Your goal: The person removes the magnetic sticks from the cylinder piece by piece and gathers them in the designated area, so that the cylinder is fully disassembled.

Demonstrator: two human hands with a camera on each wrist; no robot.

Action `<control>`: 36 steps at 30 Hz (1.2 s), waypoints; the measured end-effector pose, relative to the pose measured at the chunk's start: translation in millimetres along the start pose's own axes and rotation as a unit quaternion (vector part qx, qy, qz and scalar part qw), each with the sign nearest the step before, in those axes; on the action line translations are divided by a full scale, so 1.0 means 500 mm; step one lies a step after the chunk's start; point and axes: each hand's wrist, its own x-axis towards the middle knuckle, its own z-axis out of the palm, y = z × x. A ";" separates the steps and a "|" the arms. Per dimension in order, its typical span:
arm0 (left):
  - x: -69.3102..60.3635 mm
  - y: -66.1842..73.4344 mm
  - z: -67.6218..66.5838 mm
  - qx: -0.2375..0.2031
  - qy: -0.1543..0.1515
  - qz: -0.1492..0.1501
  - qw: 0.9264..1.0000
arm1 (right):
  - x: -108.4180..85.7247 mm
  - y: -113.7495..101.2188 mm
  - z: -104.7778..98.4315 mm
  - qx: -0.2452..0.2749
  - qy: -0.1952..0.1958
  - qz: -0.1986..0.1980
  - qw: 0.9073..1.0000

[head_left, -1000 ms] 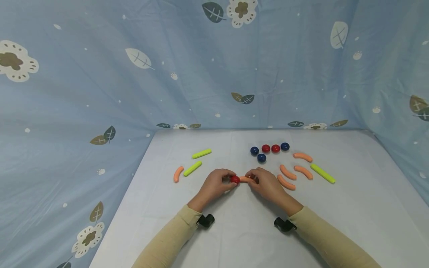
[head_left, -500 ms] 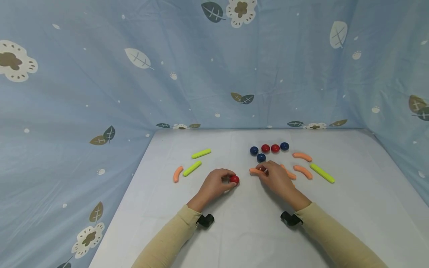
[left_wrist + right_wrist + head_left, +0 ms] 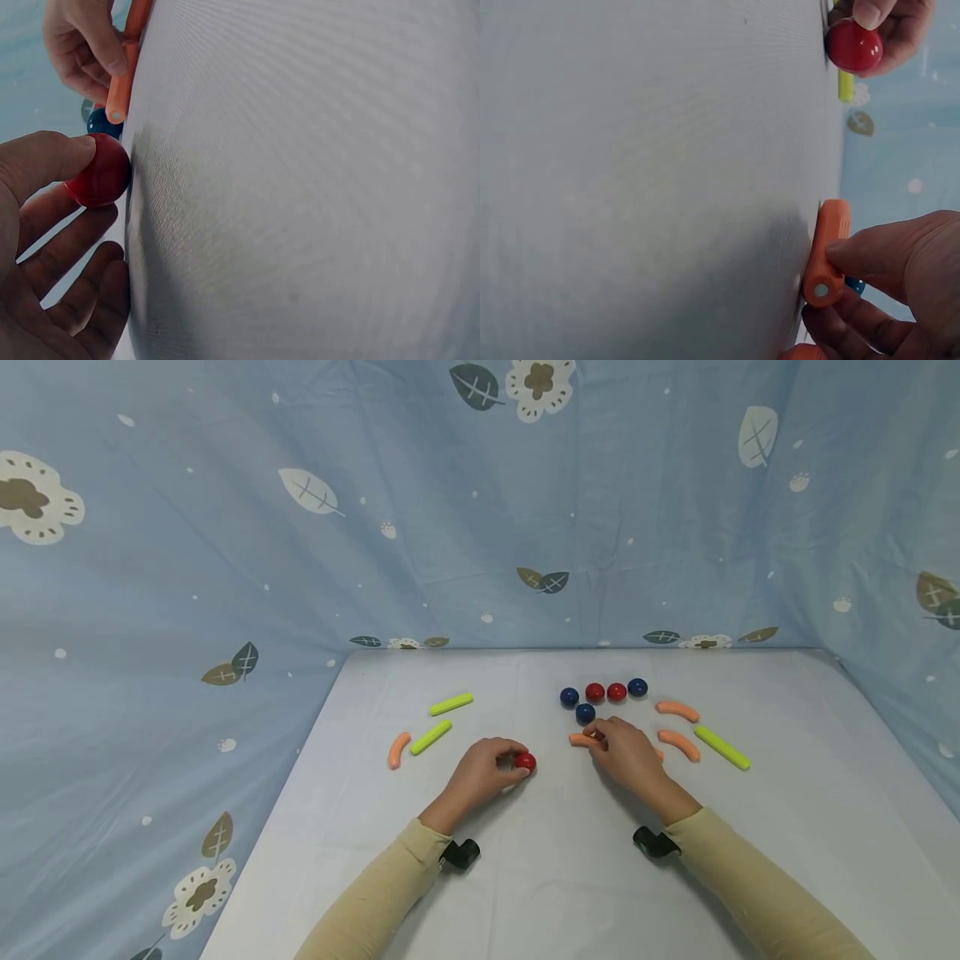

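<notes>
My left hand (image 3: 483,772) pinches a shiny red ball (image 3: 526,762) between thumb and fingers, on the white tabletop. Its other fingers lie beneath it in the left wrist view, where the ball (image 3: 103,171) shows large. To the right, my right hand (image 3: 628,758) pinches a short, curved orange stick (image 3: 581,740) just in front of a blue ball (image 3: 586,713). A pale round dot marks the near end of that stick (image 3: 827,255) in the right wrist view. A gap separates stick and red ball. Another orange stick (image 3: 659,754) is mostly hidden behind my right hand.
Behind lie two red balls (image 3: 595,692) and more blue balls (image 3: 637,687). Orange curved sticks (image 3: 678,745) and a straight yellow-green stick (image 3: 722,747) lie at right. At left are two yellow-green sticks (image 3: 431,737) and an orange one (image 3: 399,750). A patterned blue cloth (image 3: 480,527) surrounds the table.
My right hand has moved right and slightly back with the orange stick, drawing it away from the red ball it was against. My left hand has stayed in place with the ball.
</notes>
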 end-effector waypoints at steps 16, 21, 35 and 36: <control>-0.001 -0.001 0.001 0.011 0.000 -0.008 1.000 | 0.000 -0.009 0.003 0.008 0.009 0.003 1.000; 0.001 -0.004 -0.007 0.019 0.014 -0.012 1.000 | -0.004 -0.025 0.000 0.031 0.009 -0.008 0.999; 0.032 -0.041 -0.057 0.067 0.100 -0.043 0.992 | -0.032 -0.076 0.023 0.077 -0.048 -0.032 0.995; 0.035 -0.043 -0.062 0.071 0.109 -0.045 0.991 | -0.034 -0.079 0.026 0.079 -0.051 -0.034 0.995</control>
